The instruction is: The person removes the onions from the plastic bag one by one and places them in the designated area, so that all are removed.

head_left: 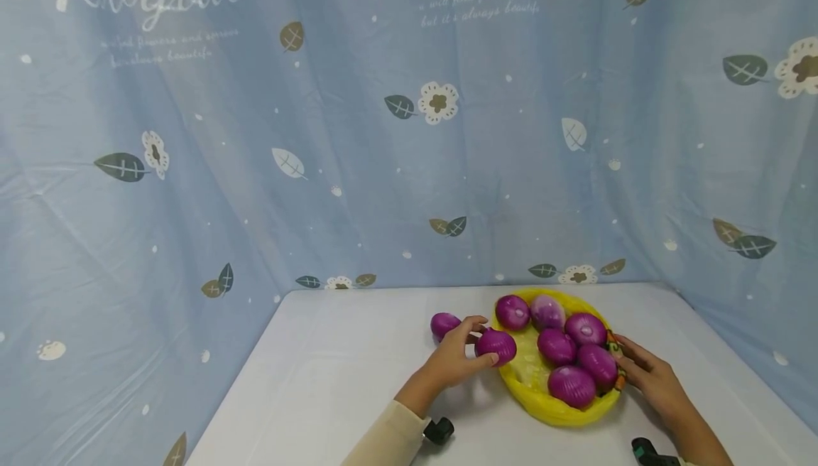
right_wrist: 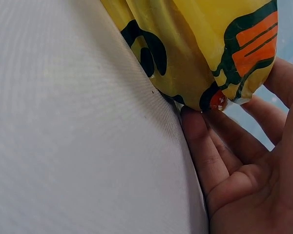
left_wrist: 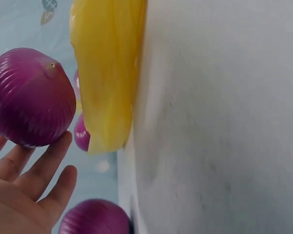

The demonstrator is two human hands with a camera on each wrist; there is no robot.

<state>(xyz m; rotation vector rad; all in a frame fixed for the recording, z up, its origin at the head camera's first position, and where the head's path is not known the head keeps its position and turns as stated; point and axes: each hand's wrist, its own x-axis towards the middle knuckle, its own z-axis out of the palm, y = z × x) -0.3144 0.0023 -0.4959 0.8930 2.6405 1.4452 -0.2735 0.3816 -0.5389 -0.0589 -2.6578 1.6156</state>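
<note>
A round purple onion (head_left: 496,347) is held in my left hand (head_left: 452,358), just over the left rim of a yellow plastic bag (head_left: 543,409). From the left wrist view, fingertips bear against the underside of this onion (left_wrist: 31,97), with the bag's side (left_wrist: 110,83) close by. Several more onions (head_left: 571,386) lie inside the bag, whose mouth is spread wide in a ring. At the bag's right edge, my right hand (head_left: 653,381) grips the printed rim. In the right wrist view, fingers (right_wrist: 205,151) touch the bag's patterned plastic (right_wrist: 195,58), and some fingertips are hidden behind it.
Another onion (head_left: 444,324) lies on the white table (head_left: 345,359) to the left of the bag, behind my left hand. A blue curtain (head_left: 358,168) with leaf and flower prints hangs along the table's back and sides. Black wrist devices (head_left: 439,430) are on both arms.
</note>
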